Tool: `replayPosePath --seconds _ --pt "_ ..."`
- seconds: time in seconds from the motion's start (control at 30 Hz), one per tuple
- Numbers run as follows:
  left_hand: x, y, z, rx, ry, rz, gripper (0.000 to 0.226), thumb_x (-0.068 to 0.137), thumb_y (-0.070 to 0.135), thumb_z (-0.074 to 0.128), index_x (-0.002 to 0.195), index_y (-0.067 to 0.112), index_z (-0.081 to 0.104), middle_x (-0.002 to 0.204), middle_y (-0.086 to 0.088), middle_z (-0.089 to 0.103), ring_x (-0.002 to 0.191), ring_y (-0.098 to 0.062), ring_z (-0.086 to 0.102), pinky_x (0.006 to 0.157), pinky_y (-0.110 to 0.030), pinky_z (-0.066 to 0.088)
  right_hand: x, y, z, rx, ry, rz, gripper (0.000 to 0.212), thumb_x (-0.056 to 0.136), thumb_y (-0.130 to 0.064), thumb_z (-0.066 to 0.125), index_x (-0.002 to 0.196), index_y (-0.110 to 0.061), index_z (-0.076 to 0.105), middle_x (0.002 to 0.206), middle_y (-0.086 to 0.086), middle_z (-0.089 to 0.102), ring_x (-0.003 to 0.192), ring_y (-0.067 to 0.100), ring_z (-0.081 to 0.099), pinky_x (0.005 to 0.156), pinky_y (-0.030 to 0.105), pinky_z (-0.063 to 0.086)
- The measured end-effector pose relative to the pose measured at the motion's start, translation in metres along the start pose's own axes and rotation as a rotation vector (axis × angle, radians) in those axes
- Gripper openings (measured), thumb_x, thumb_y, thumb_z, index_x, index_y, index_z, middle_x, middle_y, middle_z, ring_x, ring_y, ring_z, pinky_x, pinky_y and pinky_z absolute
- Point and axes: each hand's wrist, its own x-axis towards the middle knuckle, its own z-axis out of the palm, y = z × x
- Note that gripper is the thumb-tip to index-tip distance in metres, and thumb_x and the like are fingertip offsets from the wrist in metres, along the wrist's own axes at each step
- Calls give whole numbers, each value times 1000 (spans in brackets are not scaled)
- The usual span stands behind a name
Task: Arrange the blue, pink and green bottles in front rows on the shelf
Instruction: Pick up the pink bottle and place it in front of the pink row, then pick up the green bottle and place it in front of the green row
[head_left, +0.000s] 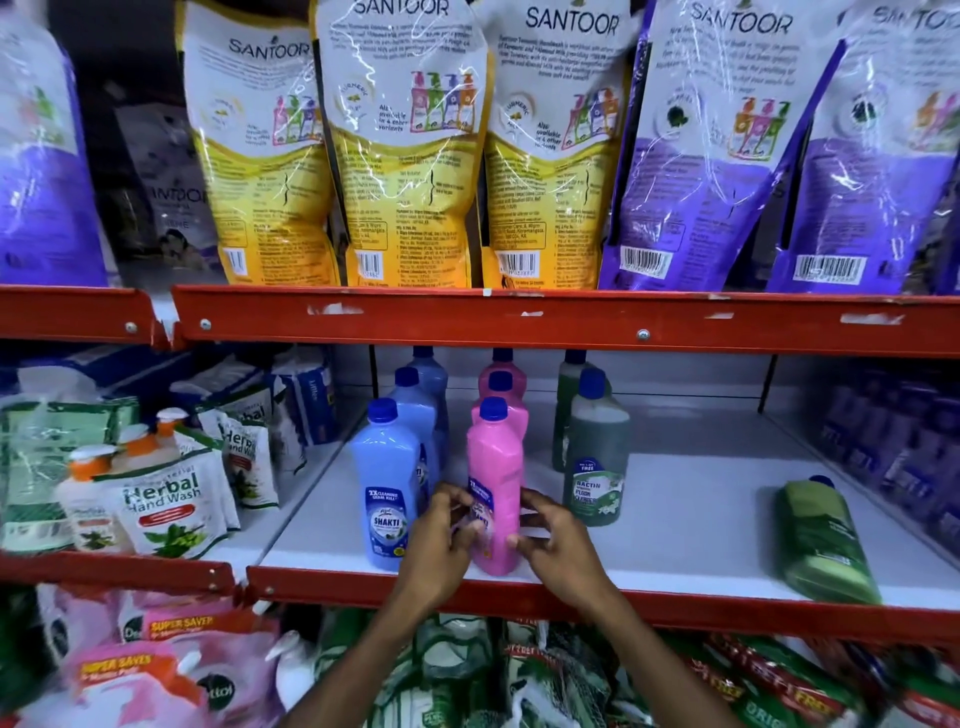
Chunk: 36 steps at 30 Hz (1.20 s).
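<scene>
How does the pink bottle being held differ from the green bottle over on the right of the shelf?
The pink plastic bottle stands upright at the shelf's front edge, both hands around it; the green plastic bottle lies on its side, untouched. The pink one heads a row; the green one lies apart. Both have blue caps.

Three blue bottles (385, 488), three pink bottles (496, 467), three green bottles (597, 447), two hands (441, 540).
</scene>
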Motion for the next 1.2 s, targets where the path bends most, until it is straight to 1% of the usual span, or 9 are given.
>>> replayPosePath --seconds 0.07,0.2,0.37,0.5,0.63,0.8,0.97,1.1,1.2 --pt "3 -1 2 -28 22 -16 30 86 1 66 108 13 50 101 -2 67 99 -18 69 76 -7 53 1 -1 -4 -17 2 15 53 82 12 60 122 -22 58 110 -11 68 100 -8 63 83 12 54" --pt "0 -4 7 10 24 43 40 82 18 71 118 24 55 112 -2 71 103 -18 69 89 -39 59 -1 -1 -5 -17 26 15 57 80 16 54 118 -27 55 108 -7 68 98 -5 64 84 15 53" --pt "-8 -9 10 -10 -10 20 33 89 39 59 118 31 46 114 -2 73 104 -16 70 87 -44 60 -5 2 -1 -30 57 0 49 84 14 53 124 -15 57 110 -3 67 97 -10 63 79 9 52" --pt "-13 -12 10 -5 -1 53 26 93 27 55 115 37 45 115 0 71 103 -12 69 84 -34 61 -15 4 3 -30 78 16 50 88 11 52 126 -21 56 112 -5 65 98 -12 62 81 10 54" --pt "-16 -13 12 -1 -12 33 27 96 19 53 122 27 46 117 -3 70 100 -12 71 69 -8 55 -22 4 6 -45 88 49 49 92 8 50 132 -19 53 114 -7 62 94 -20 58 71 0 47" --pt "-34 7 7 -64 48 47 40 96 25 54 134 20 44 130 1 62 113 -14 65 78 -7 52 -32 -6 2 -50 111 3 51 93 4 49 138 -20 47 122 -10 59 100 -21 55 82 0 44" --pt "-59 34 20 235 347 425 44 95 27 50 138 22 43 143 0 46 135 -10 40 114 -31 36 -51 -3 -28 -418 290 -133 56 97 -11 45 148 -26 27 151 -14 28 143 4 20 117 21 14" --pt "-52 64 55 430 192 664 60 92 19 53 148 18 32 159 -1 32 150 -19 23 123 -44 19 -62 11 -80 -819 398 -181 59 96 -14 37 152 -17 17 162 6 4 151 24 -6 124 48 2" --pt "-42 88 93 533 62 630 64 97 26 47 154 17 19 165 -2 16 154 -23 5 123 -51 10 -69 27 -124 -951 455 -92 60 97 -23 33 152 -12 12 163 14 0 150 31 -12 121 55 2"
